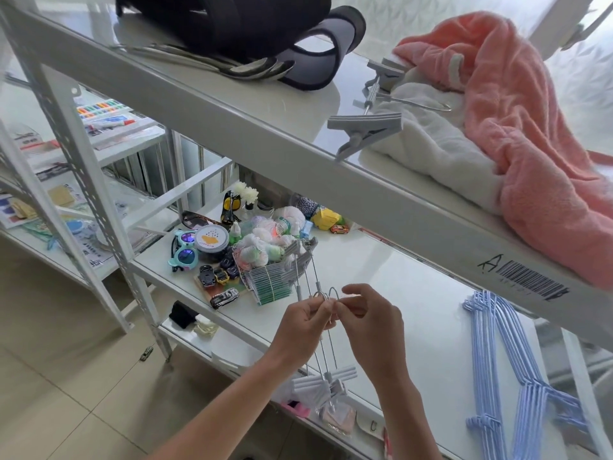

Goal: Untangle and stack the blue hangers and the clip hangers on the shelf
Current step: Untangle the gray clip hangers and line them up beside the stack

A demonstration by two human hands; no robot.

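Observation:
A bundle of grey clip hangers [315,283] lies across the middle shelf [398,293], its metal hooks gathered between my hands. My left hand [303,318] pinches the hooks from the left. My right hand [365,313] pinches them from the right. The bundle's near clips [331,381] hang over the shelf's front edge, the far clips rest near a basket. A neat stack of blue hangers [510,370] lies flat on the same shelf at the right. One more grey clip hanger [371,122] rests on the upper shelf against the towels.
Toy cars, sunglasses, a round tub and a basket of netted items [262,257] crowd the shelf's left part. Pink towel [530,127] and white towel lie on the upper shelf, beside a black bag [232,21]. A second rack with papers stands at left.

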